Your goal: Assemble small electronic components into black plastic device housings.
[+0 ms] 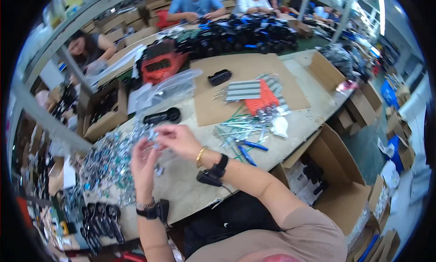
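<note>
It's a dusty-brown top [254, 244] with a short sleeve [315, 223], plus a flash of gold!
Right hand [179, 139] first: just behind it, a slim bangle [201, 156], gold and gleaming; a little further up the arm, a black strap [222, 164] with a chunky dark box [210, 177] and a thin cable [226, 189] trailing away. Across to the left hand [145, 160]: a dull, chain-like bracelet [145, 204] behind it, and right beside that, another black band [145, 213] and boxy black case [162, 210]. Well up from the right hand, that sleeve shows fine ribbing!

A small pale piece [153, 135], its outline blurred, is held up between the fingers [167, 128].
</note>
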`<state>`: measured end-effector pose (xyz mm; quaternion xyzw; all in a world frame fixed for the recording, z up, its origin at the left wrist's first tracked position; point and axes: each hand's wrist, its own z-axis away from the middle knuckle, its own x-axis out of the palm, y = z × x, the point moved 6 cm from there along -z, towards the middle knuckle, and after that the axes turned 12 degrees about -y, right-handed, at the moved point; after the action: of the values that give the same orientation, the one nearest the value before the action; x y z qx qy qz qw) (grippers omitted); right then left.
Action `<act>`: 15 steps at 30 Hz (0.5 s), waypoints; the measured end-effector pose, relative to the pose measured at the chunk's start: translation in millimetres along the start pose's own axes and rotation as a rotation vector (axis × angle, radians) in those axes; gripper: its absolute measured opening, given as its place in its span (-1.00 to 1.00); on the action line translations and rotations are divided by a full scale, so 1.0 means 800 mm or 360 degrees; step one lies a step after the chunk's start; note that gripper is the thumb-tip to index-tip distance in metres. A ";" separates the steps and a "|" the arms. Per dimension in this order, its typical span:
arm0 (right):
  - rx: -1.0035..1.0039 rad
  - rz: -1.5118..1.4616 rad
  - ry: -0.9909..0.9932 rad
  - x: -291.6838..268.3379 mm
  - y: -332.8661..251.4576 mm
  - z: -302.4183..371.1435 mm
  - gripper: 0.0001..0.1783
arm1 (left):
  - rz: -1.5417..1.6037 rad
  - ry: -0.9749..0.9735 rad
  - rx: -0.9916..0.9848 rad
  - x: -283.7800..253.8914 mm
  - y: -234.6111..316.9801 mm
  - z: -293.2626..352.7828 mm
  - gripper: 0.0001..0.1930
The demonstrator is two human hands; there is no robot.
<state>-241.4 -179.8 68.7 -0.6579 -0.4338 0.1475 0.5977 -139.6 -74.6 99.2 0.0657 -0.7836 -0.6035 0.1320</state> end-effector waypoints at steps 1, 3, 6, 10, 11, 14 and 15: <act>0.0028 0.0057 -0.0037 0.007 -0.002 0.001 -0.74 | -0.0052 -0.0082 -0.0189 -0.014 -0.010 0.006 -0.78; 0.0110 0.0082 -0.0047 0.002 -0.004 0.006 -0.70 | -0.0221 -0.0227 -0.0372 -0.020 -0.023 0.010 -0.76; 0.0142 0.0128 -0.0009 -0.023 0.008 0.011 -0.70 | -0.0202 -0.0250 -0.0332 -0.026 -0.042 -0.001 -0.79; 0.0219 -0.0184 0.0070 -0.026 0.010 0.020 -0.70 | -0.0083 -0.0097 -0.0358 -0.036 -0.040 0.003 -0.79; 0.0189 -0.0232 0.0082 -0.027 0.011 0.021 -0.71 | -0.0053 -0.0093 -0.0342 -0.037 -0.040 0.003 -0.79; 0.0163 -0.0299 0.0082 -0.021 0.010 0.021 -0.74 | 0.0014 -0.0137 -0.0322 -0.037 -0.037 0.002 -0.79; 0.0165 -0.0309 0.0072 -0.020 0.010 0.022 -0.75 | -0.0017 -0.0087 -0.0299 -0.042 -0.035 0.003 -0.80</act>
<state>-259.9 -179.5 52.4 -0.5842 -0.4737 0.0961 0.6520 -109.6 -70.6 67.6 0.0407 -0.7265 -0.6766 0.1131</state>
